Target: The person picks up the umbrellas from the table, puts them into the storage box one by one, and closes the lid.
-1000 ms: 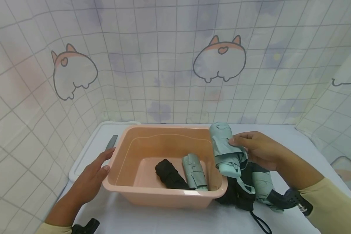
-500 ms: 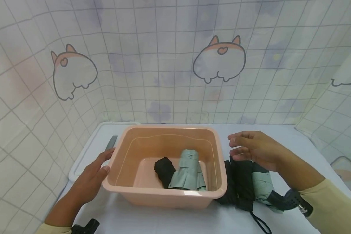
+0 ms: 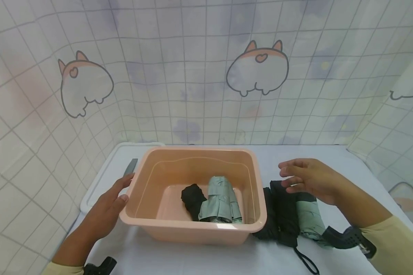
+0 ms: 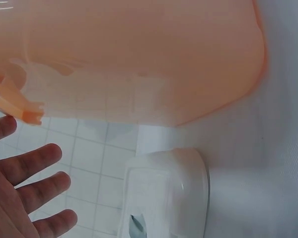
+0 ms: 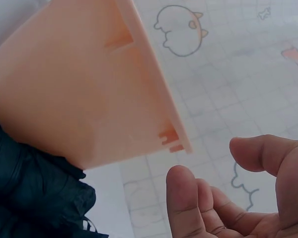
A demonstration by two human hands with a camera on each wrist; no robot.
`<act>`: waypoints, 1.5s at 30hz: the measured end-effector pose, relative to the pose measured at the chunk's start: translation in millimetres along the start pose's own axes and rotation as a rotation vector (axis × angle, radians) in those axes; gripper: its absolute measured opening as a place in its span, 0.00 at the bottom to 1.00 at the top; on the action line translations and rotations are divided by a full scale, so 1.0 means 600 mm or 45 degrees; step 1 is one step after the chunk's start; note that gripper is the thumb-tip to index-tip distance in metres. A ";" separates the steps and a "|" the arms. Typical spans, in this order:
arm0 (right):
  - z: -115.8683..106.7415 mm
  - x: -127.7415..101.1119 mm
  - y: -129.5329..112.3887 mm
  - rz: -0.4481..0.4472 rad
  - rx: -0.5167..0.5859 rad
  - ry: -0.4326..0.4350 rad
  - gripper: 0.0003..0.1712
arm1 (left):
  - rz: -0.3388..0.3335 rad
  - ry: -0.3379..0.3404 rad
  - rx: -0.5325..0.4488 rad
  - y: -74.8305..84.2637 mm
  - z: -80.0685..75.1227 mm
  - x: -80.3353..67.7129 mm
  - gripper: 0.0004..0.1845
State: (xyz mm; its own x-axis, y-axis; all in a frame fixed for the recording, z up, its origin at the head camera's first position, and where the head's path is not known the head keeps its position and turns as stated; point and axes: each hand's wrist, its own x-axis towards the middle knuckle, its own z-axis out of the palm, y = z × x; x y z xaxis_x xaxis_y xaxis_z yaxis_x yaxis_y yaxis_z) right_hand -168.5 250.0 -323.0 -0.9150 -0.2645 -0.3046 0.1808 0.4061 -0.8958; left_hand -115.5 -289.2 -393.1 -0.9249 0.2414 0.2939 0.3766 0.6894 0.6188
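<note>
A peach plastic basin (image 3: 192, 152) holds one black folded umbrella (image 3: 194, 201) and two pale green folded umbrellas; the upper green umbrella (image 3: 217, 200) lies partly over the other two. My left hand (image 3: 104, 208) rests against the basin's left rim, its fingers extended and spread in the left wrist view. Beyond the basin's right side, my right hand (image 3: 311, 179) hovers with nothing in it, thumb and fingers apart. Just below it, two black folded umbrellas and a green folded umbrella (image 3: 309, 219) lie side by side; the nearer black umbrella (image 3: 285, 214) has a cord loop.
A white lidded box or tray (image 3: 104, 179) stands behind my left hand, with a grey flat piece (image 3: 131, 167) on it. White cloth (image 3: 199, 259) covers the table. A patterned curtain (image 3: 199, 76) closes off the back and sides.
The green umbrella my right hand held at the basin's right rim now lies inside the basin. That hand has let go and drawn back slightly right. My left hand stays at the rim.
</note>
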 end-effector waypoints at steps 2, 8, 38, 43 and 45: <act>-0.003 0.001 0.007 0.006 -0.015 0.000 0.40 | -0.009 -0.003 0.004 -0.002 0.001 0.000 0.29; -0.011 -0.001 0.025 0.009 -0.027 0.000 0.39 | -0.011 0.006 0.009 -0.002 0.001 0.000 0.28; -0.060 -0.025 0.111 0.066 0.031 -0.020 0.42 | -0.061 -0.010 0.002 0.011 -0.002 0.000 0.28; -0.070 -0.028 0.129 0.092 0.024 -0.011 0.42 | -0.062 -0.006 0.005 0.010 -0.001 -0.001 0.28; -0.074 -0.030 0.137 0.093 0.016 -0.014 0.42 | -0.059 -0.003 0.002 0.008 -0.001 -0.001 0.28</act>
State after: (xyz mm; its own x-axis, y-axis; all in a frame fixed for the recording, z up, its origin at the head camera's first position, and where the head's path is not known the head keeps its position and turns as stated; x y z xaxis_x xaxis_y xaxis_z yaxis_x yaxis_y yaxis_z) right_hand -153.2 326.9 -376.5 -0.8953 -0.2442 -0.3727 0.2513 0.4139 -0.8750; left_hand -113.3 -286.3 -389.7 -0.9414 0.2107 0.2634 0.3333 0.7011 0.6303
